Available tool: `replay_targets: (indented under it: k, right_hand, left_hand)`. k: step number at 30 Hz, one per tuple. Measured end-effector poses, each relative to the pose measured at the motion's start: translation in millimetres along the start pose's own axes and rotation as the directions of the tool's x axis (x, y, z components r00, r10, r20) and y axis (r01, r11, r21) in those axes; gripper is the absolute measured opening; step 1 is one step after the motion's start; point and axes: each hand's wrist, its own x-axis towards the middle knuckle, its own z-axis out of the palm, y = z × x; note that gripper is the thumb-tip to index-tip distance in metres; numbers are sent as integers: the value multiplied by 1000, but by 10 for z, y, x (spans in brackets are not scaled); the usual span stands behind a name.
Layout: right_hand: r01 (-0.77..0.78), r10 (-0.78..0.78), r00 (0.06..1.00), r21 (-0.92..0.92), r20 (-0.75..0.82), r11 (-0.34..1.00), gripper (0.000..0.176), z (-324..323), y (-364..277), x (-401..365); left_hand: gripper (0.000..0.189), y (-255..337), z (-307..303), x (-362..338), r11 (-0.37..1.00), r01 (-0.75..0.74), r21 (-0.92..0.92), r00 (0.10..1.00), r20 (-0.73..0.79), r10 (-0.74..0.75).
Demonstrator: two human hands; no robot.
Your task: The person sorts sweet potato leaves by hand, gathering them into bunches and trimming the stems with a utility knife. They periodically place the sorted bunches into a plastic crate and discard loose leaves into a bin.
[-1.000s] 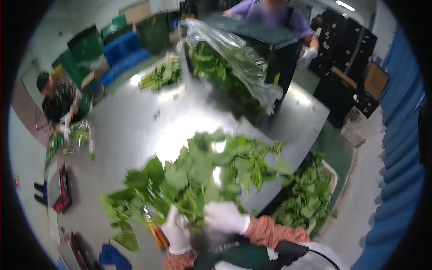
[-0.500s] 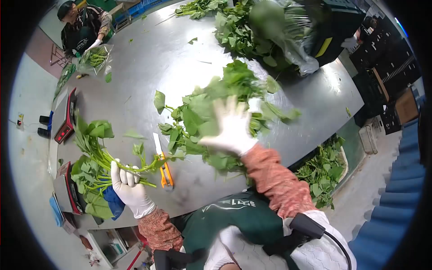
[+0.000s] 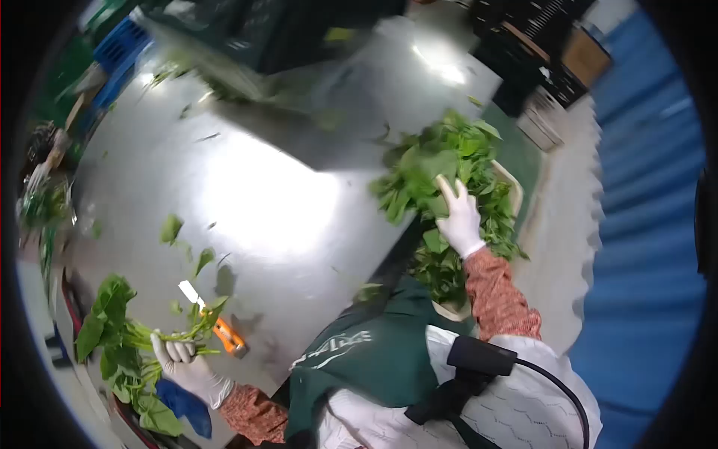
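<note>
My left hand (image 3: 183, 367), in a white glove, is closed around the stems of a bunch of leafy greens (image 3: 112, 322) at the lower left. Just beyond its fingers, an orange utility knife (image 3: 224, 334) lies on the metal table with its blade out. My right hand (image 3: 461, 221), also gloved, is at the table's right edge with fingers stretched against a loose heap of leafy greens (image 3: 419, 168). More greens (image 3: 437, 277) fill a bin (image 3: 514, 183) beside the table, whose pale rim partly shows. Leaves hide some right fingertips.
The metal table (image 3: 336, 262) carries scattered leaf scraps. A dark crate (image 3: 321, 37), blurred, stands at the far side. A blue cloth (image 3: 183, 408) is near my left wrist. Black crates (image 3: 523, 45) stand at the upper right, beside a blue curtain (image 3: 643, 224).
My view has turned to the right. My right hand has moved from mid-table to the right edge, and the heap of greens has shifted there with it. My left hand still grips its bunch.
</note>
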Motion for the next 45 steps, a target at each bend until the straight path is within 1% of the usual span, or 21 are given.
replay_targets:
  k: [3,5,7,9,10,11,14,18,21,27,29,31,33,35,37,39,40,41,42,43,45]
  right_hand:
    - [-262,256,964,-94,-69,961,90,-339,588,-188]
    - [-283,286,958,-179,-9,942,86,-305,915,-344]
    - [-197,241,909,-159,340,967,79,309,1102,-404]
    - [-213,133,958,324,253,921,74,555,1529,-495]
    - [-356,311,913,141,264,924,67,574,1679,-500]
    - [-367,355,930,207,93,907,61,368,1588,-605]
    - [-417,395,900,-105,-182,903,45,374,1789,-913]
    - [-260,286,926,134,-246,956,21,149,1103,-1149]
    - [-399,398,917,123,30,909,25,393,839,-1164]
    - [-567,658,698,343,-282,749,31,786,879,-1225]
    - [-693,773,605,351,-193,630,42,849,1143,-1196]
    - [-815,786,579,122,214,567,57,923,1415,-1090]
    - [-795,781,600,240,174,557,50,1199,1711,-1102]
    - [-625,729,683,472,-56,622,41,1044,1631,-1069]
    - [-410,604,795,690,-50,596,36,943,1532,-1211]
    - [-501,535,796,805,284,319,38,659,1373,-1346]
    - [-631,491,747,712,448,310,40,638,1407,-1398]
    - [-740,442,668,597,599,309,42,610,1465,-1450]
    - [-581,375,776,345,506,737,46,586,1501,-1502]
    - [-396,309,802,69,512,915,51,462,1433,-1548]
    - [-183,157,933,50,323,982,33,343,1446,-1584]
  left_hand:
    - [21,90,90,-128,997,15,80,1000,14,-16]
    - [27,86,221,-288,987,-29,155,999,32,24]
    - [33,77,186,-115,971,-94,221,995,50,85]
    - [37,83,115,-15,959,-133,252,991,61,121]
    - [30,144,-220,204,963,-161,218,942,326,84]
    - [29,102,-137,178,972,-116,204,952,303,50]
    - [27,-66,307,-204,960,-29,278,964,261,-46]
    - [23,-456,816,-762,876,42,480,951,249,-182]
    - [22,-693,812,-882,792,169,587,779,413,-472]
    - [17,-1071,904,-1353,741,285,608,663,434,-610]
    - [19,-1177,881,-1475,701,309,643,718,325,-615]
    - [20,-1276,837,-1532,684,330,651,587,425,-689]
    - [20,-1363,890,-1624,648,399,649,459,471,-754]
    - [18,-1389,866,-1628,657,362,662,487,467,-738]
    - [15,-1426,826,-1597,690,373,620,512,483,-710]
    - [17,-1457,857,-1577,694,325,642,506,502,-701]
    - [18,-1493,876,-1556,707,302,640,471,545,-694]
    - [19,-1533,904,-1542,720,281,634,434,585,-685]
    - [22,-1575,934,-1523,723,251,644,340,640,-689]
    - [22,-1589,982,-1576,715,221,663,398,608,-687]
    - [22,-1573,1094,-1738,690,162,706,512,538,-670]
